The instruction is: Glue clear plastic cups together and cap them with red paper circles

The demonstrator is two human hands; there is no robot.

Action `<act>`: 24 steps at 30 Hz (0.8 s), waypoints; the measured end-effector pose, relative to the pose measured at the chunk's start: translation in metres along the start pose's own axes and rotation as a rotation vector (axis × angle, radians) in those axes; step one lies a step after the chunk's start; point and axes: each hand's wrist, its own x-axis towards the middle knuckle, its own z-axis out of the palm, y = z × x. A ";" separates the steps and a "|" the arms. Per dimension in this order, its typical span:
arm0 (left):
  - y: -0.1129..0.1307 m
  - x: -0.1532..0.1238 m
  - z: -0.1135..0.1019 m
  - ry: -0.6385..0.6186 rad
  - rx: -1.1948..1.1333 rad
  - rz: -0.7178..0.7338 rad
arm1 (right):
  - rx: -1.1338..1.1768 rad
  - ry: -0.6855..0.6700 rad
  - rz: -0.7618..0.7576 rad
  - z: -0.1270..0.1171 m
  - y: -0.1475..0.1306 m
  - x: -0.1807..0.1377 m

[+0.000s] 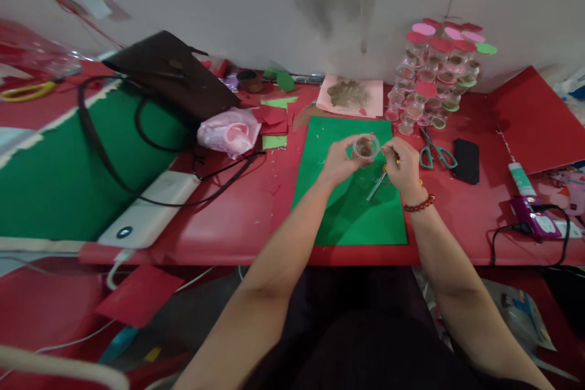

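two bare arms reach from a dark lap to the middle of the red desk [256,219]. the left hand [338,161] pinches a small clear cup [366,146] with brown stuff inside, just above the far end of a green sheet [351,219]. the right hand [402,167] has its fingers pressed together at the cup's rim, and what they pinch is too small to tell. it looks like work on the cup's top. the next move needs a steady, level cup. more cups [429,82] stand by the back edge.

What fills the small clear cup [366,146] is too blurred to tell; the thin tool [375,187] is indistinct too.
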 end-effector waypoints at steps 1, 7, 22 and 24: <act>0.001 0.000 0.000 0.008 0.014 -0.002 | -0.008 -0.020 0.014 -0.001 -0.001 0.000; 0.004 -0.002 -0.002 0.063 0.037 0.013 | 0.017 -0.119 -0.038 -0.001 -0.009 0.000; -0.002 0.000 0.003 0.261 0.138 -0.038 | 0.381 0.129 0.407 0.004 0.001 0.002; -0.005 0.000 0.006 0.245 0.145 -0.029 | 0.375 0.131 0.407 0.007 0.006 0.001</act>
